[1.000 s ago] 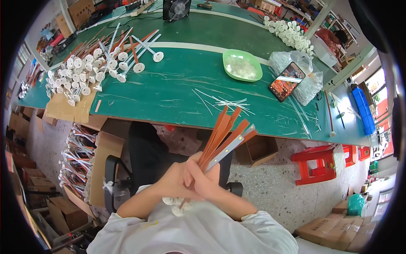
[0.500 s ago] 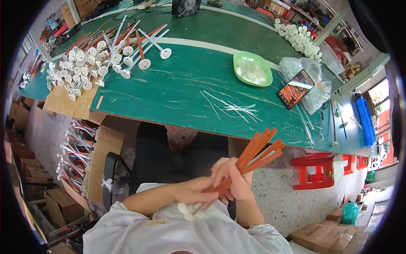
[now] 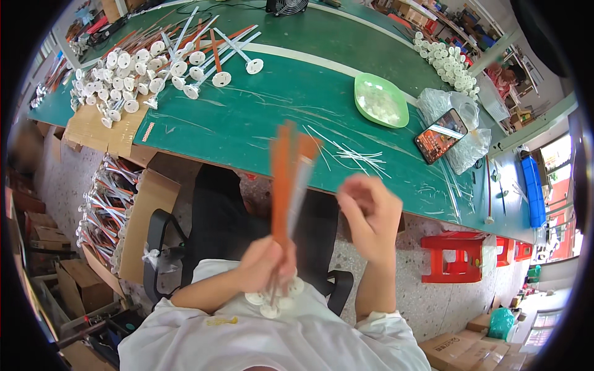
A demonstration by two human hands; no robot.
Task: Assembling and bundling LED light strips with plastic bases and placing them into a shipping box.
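My left hand (image 3: pixel 266 263) is closed around a bundle of flat orange and grey strips with white discs (image 3: pixel 283 185). The strips point up toward the table edge, blurred by motion, while their white round discs hang below my fist, against my shirt. Bent fingers and a thumb held apart show on my right hand (image 3: pixel 373 213), which has nothing visible in it. It hovers by the front edge of the green table (image 3: pixel 247 133), just below a loose scatter of thin white ties (image 3: pixel 359 157).
A heap of similar disc-ended strips (image 3: pixel 117 86) lies at the left, partly on cardboard. Beyond the ties stand a light green bowl (image 3: pixel 403 110), a phone (image 3: pixel 440 136) and clear plastic bags (image 3: pixel 467 151). A filled carton (image 3: pixel 148 222) is at lower left; red stools (image 3: pixel 451 256) stand right.
My right hand has let go of the bundle and moved up and right toward the ties. In my left hand the bundle has swung left and now stands nearly upright.
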